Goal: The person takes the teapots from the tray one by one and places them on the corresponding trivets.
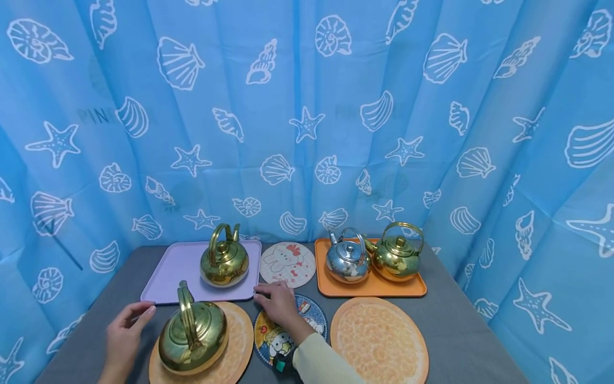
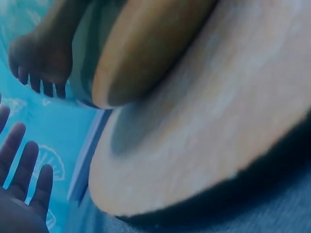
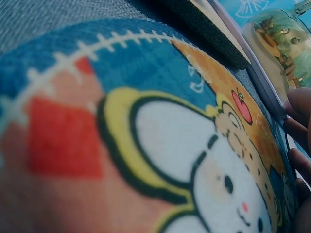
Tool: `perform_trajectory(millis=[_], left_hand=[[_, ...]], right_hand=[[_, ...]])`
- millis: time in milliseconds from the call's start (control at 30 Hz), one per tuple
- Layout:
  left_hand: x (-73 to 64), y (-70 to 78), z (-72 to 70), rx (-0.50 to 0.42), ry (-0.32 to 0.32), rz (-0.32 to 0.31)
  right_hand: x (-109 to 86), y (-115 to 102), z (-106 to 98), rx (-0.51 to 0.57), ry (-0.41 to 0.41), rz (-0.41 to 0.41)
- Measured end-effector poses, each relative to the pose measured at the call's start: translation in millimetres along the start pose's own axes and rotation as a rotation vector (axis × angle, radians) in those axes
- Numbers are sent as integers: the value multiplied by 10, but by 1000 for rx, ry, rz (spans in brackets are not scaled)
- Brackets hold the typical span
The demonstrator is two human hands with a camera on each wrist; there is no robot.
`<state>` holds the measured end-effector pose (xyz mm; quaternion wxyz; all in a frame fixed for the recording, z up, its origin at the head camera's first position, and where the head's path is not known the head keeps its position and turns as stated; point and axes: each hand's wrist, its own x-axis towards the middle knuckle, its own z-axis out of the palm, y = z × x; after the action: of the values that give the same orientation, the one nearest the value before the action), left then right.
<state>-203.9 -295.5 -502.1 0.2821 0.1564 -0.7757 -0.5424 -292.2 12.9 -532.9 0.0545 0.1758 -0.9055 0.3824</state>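
Observation:
A lilac tray (image 1: 182, 269) lies at the back left with a gold kettle (image 1: 224, 264) standing on it. My left hand (image 1: 123, 333) is by the tray's front left corner; its fingers look straight in the left wrist view. At the front right corner, my right hand (image 1: 278, 303) has its fingertips on or against the rim. In the right wrist view its fingers (image 3: 299, 116) show beside the tray edge, partly cut off. A larger gold kettle (image 1: 192, 336) stands on a tan round mat (image 1: 240, 341) between my hands.
A blue patterned round mat (image 1: 316, 314) lies under my right forearm. Behind it is a pale rabbit mat (image 1: 288, 264). At the back right, an orange tray (image 1: 369, 289) bears a silver kettle (image 1: 347, 261) and another gold kettle (image 1: 397, 258). Another tan mat (image 1: 379, 341) lies at the front right.

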Motion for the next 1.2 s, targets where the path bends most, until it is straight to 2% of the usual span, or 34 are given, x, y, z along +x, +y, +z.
perform_trajectory(millis=[133, 433, 567, 767, 933, 1200], left_hand=[[56, -82, 17, 13, 7, -8], [218, -273, -5, -17, 64, 67], [273, -295, 3, 42, 69, 36], [370, -349, -12, 142, 25, -30], [461, -401, -41, 174, -24, -72], [607, -390, -94, 255, -163, -133]], right_hand=[[-3, -1, 3, -10, 5, -3], [-7, -7, 2, -8, -3, -1], [-10, -6, 0, -9, 0, 1], [-13, -11, -6, 0, -4, 7], [-19, -20, -7, 6, -4, 7], [-22, -20, -12, 3, 4, -6]])
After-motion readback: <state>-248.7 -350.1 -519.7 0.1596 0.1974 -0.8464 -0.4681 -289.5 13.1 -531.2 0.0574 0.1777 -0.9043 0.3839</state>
